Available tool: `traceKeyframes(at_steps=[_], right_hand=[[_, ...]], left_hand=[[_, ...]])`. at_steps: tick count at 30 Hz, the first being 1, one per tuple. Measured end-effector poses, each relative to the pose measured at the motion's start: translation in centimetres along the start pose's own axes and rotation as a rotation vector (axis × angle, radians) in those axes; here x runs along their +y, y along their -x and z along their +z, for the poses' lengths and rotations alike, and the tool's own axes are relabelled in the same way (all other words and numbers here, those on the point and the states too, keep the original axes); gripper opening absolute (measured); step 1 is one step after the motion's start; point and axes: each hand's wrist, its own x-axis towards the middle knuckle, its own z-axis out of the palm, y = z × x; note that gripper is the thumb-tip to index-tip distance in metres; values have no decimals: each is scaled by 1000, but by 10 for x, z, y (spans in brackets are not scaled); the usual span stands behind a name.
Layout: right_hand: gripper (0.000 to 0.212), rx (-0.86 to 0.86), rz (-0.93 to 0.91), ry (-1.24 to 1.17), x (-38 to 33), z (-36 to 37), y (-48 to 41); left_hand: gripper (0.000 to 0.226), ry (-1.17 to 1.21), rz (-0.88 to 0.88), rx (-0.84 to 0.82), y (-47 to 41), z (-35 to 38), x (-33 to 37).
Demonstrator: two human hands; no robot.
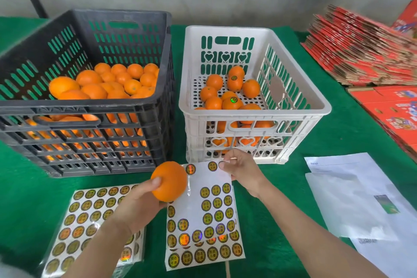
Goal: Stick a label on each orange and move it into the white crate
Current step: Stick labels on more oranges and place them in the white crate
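**Now at the peel: one orange in hand, one label pinched**

Most likely to go wrong, as I judge it from my desk, is the peel. The right hand (241, 169) has thumb and forefinger closed on a label (222, 163) at the top edge of the sticker sheet (198, 201). If the pinch catches the backing as well, the whole sheet could lift, or the label could fold onto itself and stick to a fingertip. I cannot tell whether the label's edge is free of the backing yet.

The second risk is the fruit. The left hand (135, 205) is wrapped round the orange (169, 181), thumb on top and fingers underneath, holding it up over the sheet's left edge, at nine o'clock from the right hand. It is bare on the side I see. A loose grip while my attention sits on the peel could let it roll off onto the green cloth (282, 221).

Outward from there, the white crate (255, 114) stands at twelve o'clock from the right hand, just beyond the sheet, partly filled with oranges, two showing labels. The black crate (90, 106) sits at ten o'clock, holding the unlabelled fruit. A full sheet of stickers (90, 210) lies under the left forearm at seven o'clock. Loose papers (361, 198) lie at three o'clock and flattened red cartons (361, 52) at two.
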Motion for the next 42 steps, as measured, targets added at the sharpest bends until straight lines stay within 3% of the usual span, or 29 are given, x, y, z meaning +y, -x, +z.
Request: traceKeyframes(at_steps=[4, 7, 12, 14, 17, 20, 22, 29, 42], right_hand=[[23, -24, -36, 47, -1, 0, 3], [24, -49, -83, 70, -3, 4, 4], [21, -75, -130, 108, -11, 16, 7], [18, 19, -191, 222, -11, 19, 12], [11, 278, -466, 460, 1, 22, 30], [6, 133, -678, 547, 18, 34, 48], [19, 54, -681, 551, 25, 43, 55], [27, 209, -747, 564, 27, 53, 58], [9, 187, -539, 379, 16, 61, 64]], left_hand=[[117, -365, 139, -28, 4, 6, 26], [119, -574, 142, -137, -1, 22, 46], [67, -891, -61, -340, -24, 54, 61], [73, -865, -99, -303, -30, 52, 59], [105, -703, -118, -275, -34, 37, 53], [108, -532, -146, -266, -39, 27, 48], [108, -418, -168, -265, -42, 24, 44], [105, -187, -129, -206, -46, 19, 33], [112, -317, -150, -285, -40, 26, 36]])
